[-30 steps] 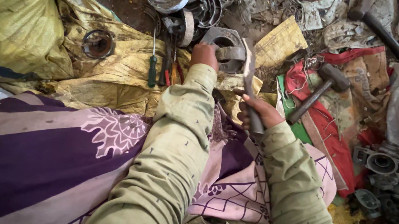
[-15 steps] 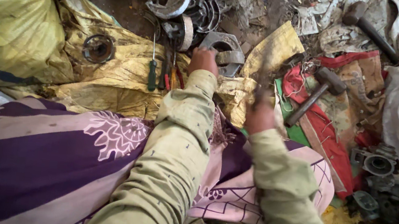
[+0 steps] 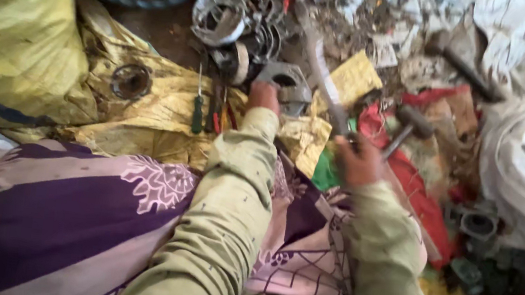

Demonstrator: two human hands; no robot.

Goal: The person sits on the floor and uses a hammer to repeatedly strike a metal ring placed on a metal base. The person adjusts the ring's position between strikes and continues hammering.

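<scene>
My left hand (image 3: 264,95) grips a grey metal housing part (image 3: 291,85) lying on yellow sacking in front of me. My right hand (image 3: 358,158) is closed around the handle of a long metal blade-like tool (image 3: 323,75), which is raised and blurred, its tip pointing up and away over the metal part. Both arms wear pale green sleeves. A purple and pink patterned cloth (image 3: 70,218) covers my lap.
A green-handled screwdriver (image 3: 197,110) and red-handled tools lie left of the metal part. Metal rings and scrap (image 3: 225,15) are piled beyond. A hammer (image 3: 407,124) rests on red cloth at right. A round metal piece (image 3: 130,81) sits on the yellow sack; white sacks at far right.
My right hand has lifted the long tool from beside the metal part up and away to the right. My left hand stays on the metal part.
</scene>
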